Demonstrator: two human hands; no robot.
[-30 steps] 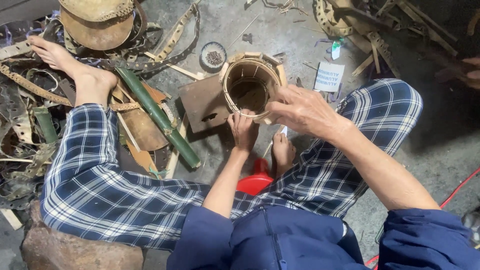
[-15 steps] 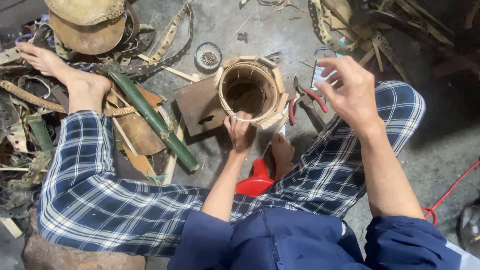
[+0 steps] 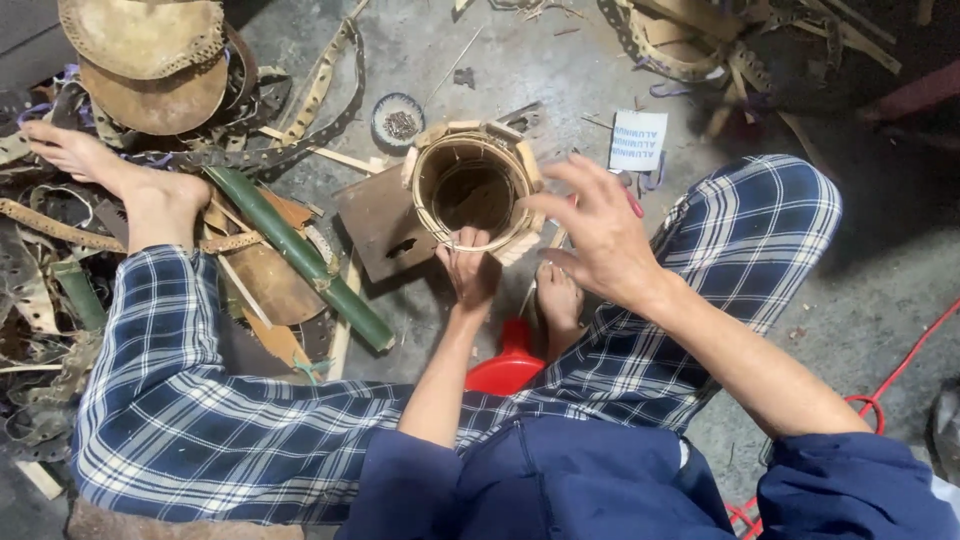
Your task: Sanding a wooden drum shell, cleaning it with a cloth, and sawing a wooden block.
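Note:
A small round bamboo basket frame [image 3: 470,142] stands with its mouth up on the floor between my legs. My left hand [image 3: 470,272] grips its near rim. My right hand [image 3: 600,235] hovers just right of the frame with its fingers spread and nothing in them. A bit of red-handled pliers [image 3: 634,205] shows on the floor under that hand. My right foot [image 3: 558,300] rests beside the frame.
A green bamboo pole [image 3: 300,255] lies by my left leg among bamboo strips and scraps. A brown board [image 3: 380,225] sits under the frame. Nearby are a small round tin [image 3: 398,120], a white packet [image 3: 637,140], a red plastic piece [image 3: 505,365] and a red cable [image 3: 900,370].
My right hand left the frame's rim, reached out to the right over the pliers, and has come back down toward the frame. My left hand has kept its grip.

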